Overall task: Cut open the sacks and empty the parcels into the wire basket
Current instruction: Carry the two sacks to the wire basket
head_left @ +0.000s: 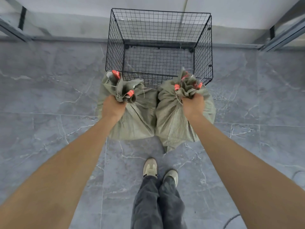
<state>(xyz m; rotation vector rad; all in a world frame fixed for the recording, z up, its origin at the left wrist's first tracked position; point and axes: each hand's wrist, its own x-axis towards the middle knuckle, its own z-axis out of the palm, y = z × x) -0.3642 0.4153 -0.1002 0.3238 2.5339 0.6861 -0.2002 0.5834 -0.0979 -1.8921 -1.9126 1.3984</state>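
Two grey-green woven sacks stand side by side on the floor, just in front of a black wire basket [115, 47]. The left sack [137, 123] has its tied neck gripped in my left hand [113, 107]. My right hand [192, 104] grips the bunched neck of the right sack [171, 123]. Both necks are tied shut with string and show red printed strips. Nothing lies inside the basket; its mesh floor shows through. No parcels are visible and no cutting tool is in view.
The floor is grey marbled tile. My two feet [160, 172] in pale shoes stand behind the sacks. The basket backs onto a pale wall. Metal frame legs [280, 37] stand at far right and far left. A dark cable [231, 220] curls at bottom right.
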